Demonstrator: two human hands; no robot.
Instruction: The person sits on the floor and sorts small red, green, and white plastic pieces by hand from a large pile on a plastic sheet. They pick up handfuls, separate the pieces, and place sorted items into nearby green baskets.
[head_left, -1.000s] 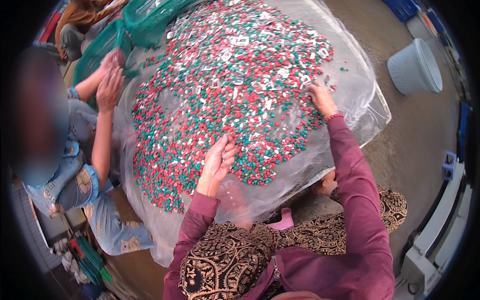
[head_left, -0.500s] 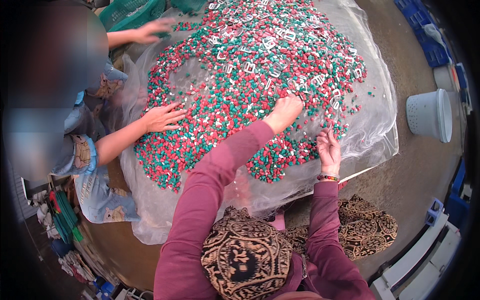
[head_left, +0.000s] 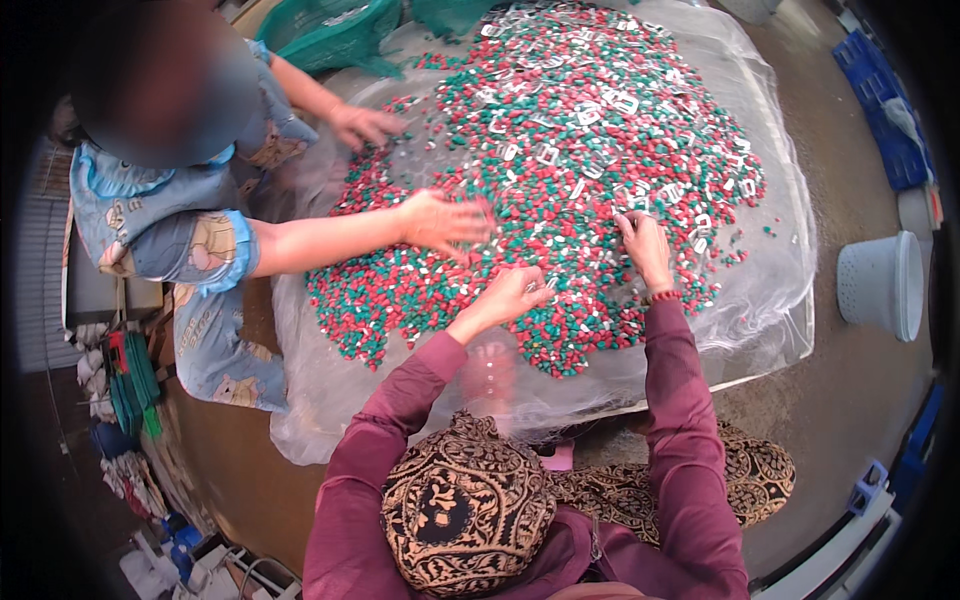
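While red and green pieces [head_left: 565, 335] lie beneath curled left fingers [head_left: 538, 296] and bent right fingers [head_left: 628, 224], any grip is unclear.

Maroon sleeves [head_left: 684, 400], red bracelet [head_left: 661, 297], black-and-tan patterned trousers [head_left: 465, 520]

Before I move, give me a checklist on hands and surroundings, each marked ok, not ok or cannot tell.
1. Bare right hand at the heap of small red, green and white pieces: ok.
2. Bare left hand apart from the right: ok.
3. Other person's nearer bare hand well away from the left hand: not ok, close by.
4. Piece held in either hand: cannot tell, too small.
5. Light grey perforated plastic bucket off the translucent sheet: ok, on the floor.
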